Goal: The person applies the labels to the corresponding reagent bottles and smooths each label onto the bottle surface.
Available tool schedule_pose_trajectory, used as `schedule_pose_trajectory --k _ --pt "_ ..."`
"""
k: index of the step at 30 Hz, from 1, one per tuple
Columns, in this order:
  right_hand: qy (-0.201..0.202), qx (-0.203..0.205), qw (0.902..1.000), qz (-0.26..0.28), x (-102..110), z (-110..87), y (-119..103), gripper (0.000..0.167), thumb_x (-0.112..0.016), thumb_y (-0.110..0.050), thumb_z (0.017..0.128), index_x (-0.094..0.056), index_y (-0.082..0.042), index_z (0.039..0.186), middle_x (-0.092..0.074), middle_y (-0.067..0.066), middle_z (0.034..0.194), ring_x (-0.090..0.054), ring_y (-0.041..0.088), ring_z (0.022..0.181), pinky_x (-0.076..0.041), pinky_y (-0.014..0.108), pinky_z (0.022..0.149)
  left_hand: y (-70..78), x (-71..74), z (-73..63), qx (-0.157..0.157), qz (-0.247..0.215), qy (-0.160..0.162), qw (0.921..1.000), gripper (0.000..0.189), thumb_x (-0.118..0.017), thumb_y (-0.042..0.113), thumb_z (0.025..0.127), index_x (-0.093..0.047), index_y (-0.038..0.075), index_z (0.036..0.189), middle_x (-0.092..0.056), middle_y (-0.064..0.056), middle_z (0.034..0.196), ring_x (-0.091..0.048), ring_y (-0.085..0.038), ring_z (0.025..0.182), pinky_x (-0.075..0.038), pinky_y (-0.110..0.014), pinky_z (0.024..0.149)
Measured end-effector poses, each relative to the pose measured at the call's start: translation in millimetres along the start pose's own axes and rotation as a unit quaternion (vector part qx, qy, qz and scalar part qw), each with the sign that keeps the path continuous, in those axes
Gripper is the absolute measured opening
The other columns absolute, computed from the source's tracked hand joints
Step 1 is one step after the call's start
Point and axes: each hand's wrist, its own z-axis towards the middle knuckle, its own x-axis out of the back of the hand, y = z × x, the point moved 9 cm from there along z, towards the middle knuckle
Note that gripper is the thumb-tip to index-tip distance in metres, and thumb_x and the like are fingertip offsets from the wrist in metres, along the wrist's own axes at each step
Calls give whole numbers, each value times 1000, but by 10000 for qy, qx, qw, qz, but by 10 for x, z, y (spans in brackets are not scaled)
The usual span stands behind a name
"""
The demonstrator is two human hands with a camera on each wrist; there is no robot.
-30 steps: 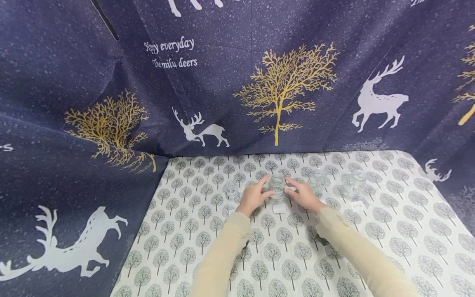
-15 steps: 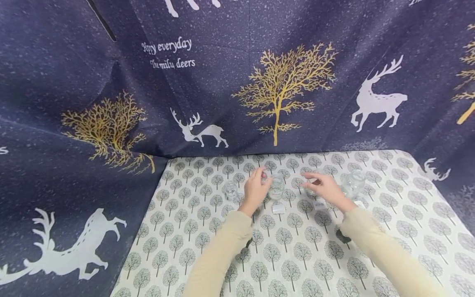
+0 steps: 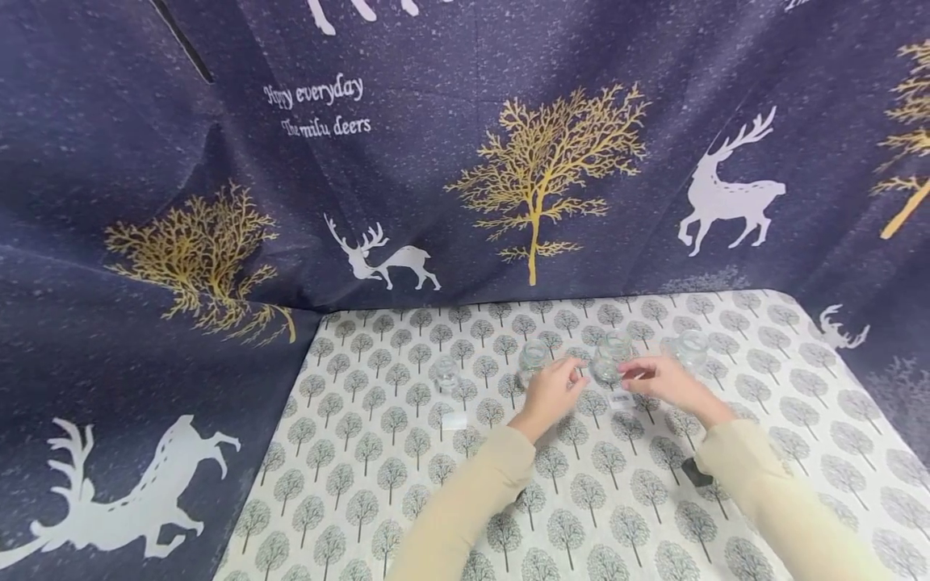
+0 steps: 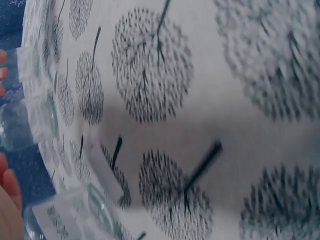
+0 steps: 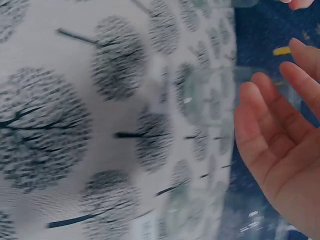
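Note:
A clear glass jar stands on the tree-print tablecloth between my two hands. Just left of it is my left hand, fingers relaxed and apart from each other, overlapping the foot of another glass jar in the head view. To the right, my right hand has its fingertips close to the first jar's lower side. The right wrist view has the palm turned inward with loosely bent fingers, a jar beside them. Only a little of the left hand shows in its own wrist view.
A small glass jar stands at the left of the row, and another jar at the right, partly behind the right hand. White labels lie in front, such as one label at left and a printed label. A dark deer-print curtain hangs behind.
Both hands have left the second jar from the left. The right hand moved right first; the left hand then followed rightward, towards the third jar. The head view has shifted slightly.

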Motion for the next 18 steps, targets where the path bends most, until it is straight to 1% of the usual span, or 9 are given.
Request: schedule_pose_trajectory --k 2,3,5,8,10,11,13,15,18 --pt "-28 -172 9998 1 -19 -24 115 40 -60 -14 81 -52 7 114 -60 23 99 -59 17 77 -52 37 65 12 -145 11 145 -132 -309 9993 29 -56 31 84 -55 19 111 -59 12 82 -45 4 56 -34 -6 54" --pt "2 -249 9997 3 -26 -33 173 40 -60 -15 81 -52 7 114 -60 22 99 -59 18 77 -52 37 65 12 -202 15 239 -216 -392 9987 31 -58 29 84 -55 18 113 -60 12 82 -45 4 55 -34 -6 54" --pt "73 -396 9992 77 -38 -39 281 40 -60 -12 81 -51 7 114 -59 22 98 -59 23 76 -52 37 64 -3 -315 13 522 -437 -577 9960 34 -60 27 82 -54 18 114 -60 11 82 -45 4 55 -35 -7 55" --pt "229 -580 9980 121 -60 -28 449 40 -60 -11 80 -51 8 114 -59 21 96 -59 23 75 -52 34 62 -28 -439 -11 958 -803 -750 9893 35 -62 25 80 -55 17 114 -61 10 80 -50 2 61 -40 -10 60" --pt "325 -693 9970 127 -81 -20 538 40 -60 -9 79 -51 8 114 -59 20 94 -59 21 74 -51 31 62 -46 -518 -36 1237 -1057 -878 9828 36 -62 25 80 -55 17 115 -60 9 80 -52 -1 68 -43 -14 65" --pt "384 -726 9966 104 -88 -14 576 41 -61 -9 79 -50 8 114 -59 20 93 -59 19 73 -51 30 61 -51 -557 -44 1301 -1116 -879 9813 36 -62 24 80 -55 16 115 -60 9 79 -53 -2 70 -43 -15 67" --pt "487 -769 9958 34 -106 -10 621 42 -62 -8 77 -50 8 114 -59 19 90 -58 17 72 -50 29 60 -56 -623 -71 1521 -1288 -947 9754 38 -62 24 80 -55 16 116 -60 9 79 -53 -4 73 -44 -18 73" --pt "605 -789 9950 -111 -115 -6 642 42 -63 -7 76 -51 8 113 -59 19 88 -56 15 70 -48 27 59 -46 -677 -88 1633 -1362 -952 9725 38 -62 23 80 -55 15 117 -61 8 80 -55 -5 77 -45 -20 77" --pt "706 -806 9938 -309 -125 1 662 42 -64 -8 75 -52 7 112 -59 18 86 -54 15 68 -46 27 57 -11 -739 -110 1733 -1126 -1057 9727 39 -61 25 81 -55 15 118 -61 8 85 -56 -7 83 -45 -22 80"
